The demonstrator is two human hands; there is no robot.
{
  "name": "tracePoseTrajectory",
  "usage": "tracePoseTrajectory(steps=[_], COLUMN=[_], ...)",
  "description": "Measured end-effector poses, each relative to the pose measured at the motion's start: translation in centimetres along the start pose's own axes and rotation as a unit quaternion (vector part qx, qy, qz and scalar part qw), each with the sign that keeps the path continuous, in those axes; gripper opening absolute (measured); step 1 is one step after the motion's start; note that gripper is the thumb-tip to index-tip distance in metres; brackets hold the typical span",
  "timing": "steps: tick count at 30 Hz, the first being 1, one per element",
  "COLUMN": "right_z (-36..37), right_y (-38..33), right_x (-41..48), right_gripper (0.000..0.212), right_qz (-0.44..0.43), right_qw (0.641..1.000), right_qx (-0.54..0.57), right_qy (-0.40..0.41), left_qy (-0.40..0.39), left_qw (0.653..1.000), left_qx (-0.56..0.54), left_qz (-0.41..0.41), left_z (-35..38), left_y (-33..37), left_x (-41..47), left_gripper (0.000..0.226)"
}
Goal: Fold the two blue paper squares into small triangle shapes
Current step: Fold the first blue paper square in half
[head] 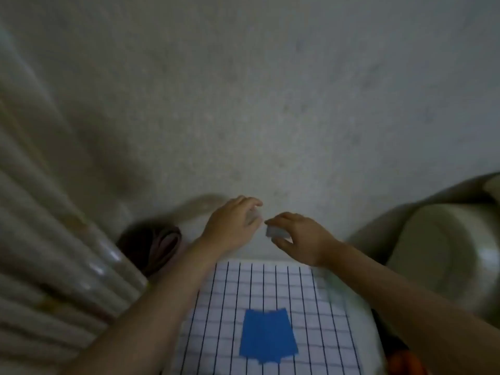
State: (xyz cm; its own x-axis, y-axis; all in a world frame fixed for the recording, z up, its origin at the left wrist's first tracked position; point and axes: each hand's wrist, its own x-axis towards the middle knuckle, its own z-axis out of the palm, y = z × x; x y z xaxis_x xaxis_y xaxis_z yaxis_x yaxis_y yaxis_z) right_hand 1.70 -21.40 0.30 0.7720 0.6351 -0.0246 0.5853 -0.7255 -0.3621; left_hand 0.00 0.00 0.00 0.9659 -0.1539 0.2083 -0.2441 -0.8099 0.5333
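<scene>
Paper (268, 335), blue, flat on grid mat (327, 301), right hand (300, 236) pinching pale scrap (275, 233)

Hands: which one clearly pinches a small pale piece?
The right hand, pinching the pale piece between thumb and fingers; the left hand is blurred.

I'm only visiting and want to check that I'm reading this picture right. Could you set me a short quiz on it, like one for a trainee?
1. True or false: the blue paper lies on the checked mat, and neither the left hand nor the right hand touches it.
2. Which hand pinches the small pale object? A) left B) right C) neither
3. Short answer: is the blue paper folded into a triangle yet?
Key: 1 true. 2 B. 3 No; it lies flat, roughly square.
</scene>
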Motion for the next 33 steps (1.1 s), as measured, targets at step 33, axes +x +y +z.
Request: tracePoseTrajectory(steps=[33], right_z=[44.5], right_y=[18.7], right_x=[-5.6], right_gripper=[0.063], right_qz=[-0.017], right_qw=[0.995], right_qx=[-0.079], right_qy=[0.065], left_qy=[0.028], left_qw=[0.998], left_qx=[0.057], left_qz=[0.006], left_z=[38.6], left_y=[-26.7], left_x=[-16.2], left_gripper=[0.035])
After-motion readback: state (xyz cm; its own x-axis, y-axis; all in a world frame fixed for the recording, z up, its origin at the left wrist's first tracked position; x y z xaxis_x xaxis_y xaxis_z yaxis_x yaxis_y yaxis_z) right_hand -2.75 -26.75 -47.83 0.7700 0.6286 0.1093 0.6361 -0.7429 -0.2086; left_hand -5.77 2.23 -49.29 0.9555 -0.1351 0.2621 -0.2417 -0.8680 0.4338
